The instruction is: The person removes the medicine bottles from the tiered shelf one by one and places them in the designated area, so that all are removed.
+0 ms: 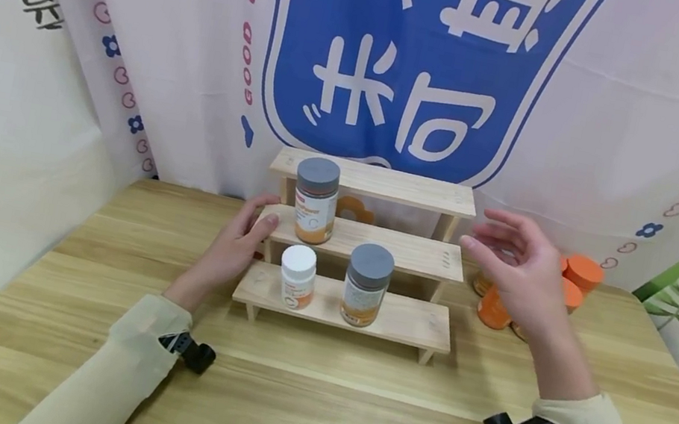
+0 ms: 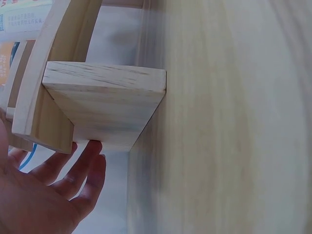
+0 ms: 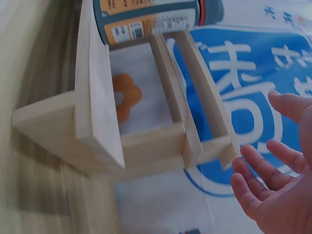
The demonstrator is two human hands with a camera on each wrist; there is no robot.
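Note:
A three-tier wooden display shelf [image 1: 408, 324] stands on the table. My left hand [image 1: 233, 242] holds its left end, with the thumb at the middle tier's edge; in the left wrist view its fingers [image 2: 87, 170] reach against the wooden side. On the middle tier stands a grey-lidded jar [image 1: 315, 211] with an orange and white label. The bottom tier carries a small white bottle [image 1: 297, 282] and another grey-lidded jar [image 1: 364, 294]. Beside the shelf's right end, my right hand [image 1: 523, 271] hovers with loosely bent fingers and nothing in it, apart from the wood.
Several orange-lidded bottles [image 1: 584, 274] stand together on the table right of the shelf, partly hidden behind my right hand. A printed cloth [image 1: 598, 136] hangs right behind the shelf. The wooden table [image 1: 306, 403] extends in front of it.

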